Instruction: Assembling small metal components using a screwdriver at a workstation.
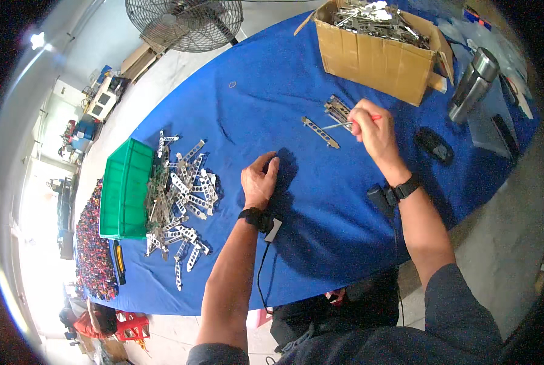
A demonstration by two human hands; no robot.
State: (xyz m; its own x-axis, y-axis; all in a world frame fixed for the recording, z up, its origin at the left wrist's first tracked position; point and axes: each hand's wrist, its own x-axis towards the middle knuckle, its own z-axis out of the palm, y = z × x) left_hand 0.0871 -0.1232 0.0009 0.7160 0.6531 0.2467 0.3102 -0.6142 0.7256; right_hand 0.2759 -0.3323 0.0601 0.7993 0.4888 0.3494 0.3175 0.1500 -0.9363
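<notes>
My right hand (372, 131) is closed around a thin red-handled tool (337, 126) with a slim metal shaft. The shaft's tip meets or hovers over a flat, slotted metal strip (320, 132) on the blue cloth; contact cannot be made out. More slotted metal strips (339, 108) lie in a small group just beyond, partly behind the hand. My left hand (259, 179) rests low over the cloth with its fingers curled in, and their undersides are hidden. To its left spreads a loose pile of perforated metal strips (189, 188).
A green bin (126, 188) stands beside the pile, near a heap of small multicoloured pieces (95, 249). At the far right are a cardboard box (375, 61) of metal parts and a steel flask (476, 85). A black object (433, 146) lies right of my right hand. Cables trail from both wrists.
</notes>
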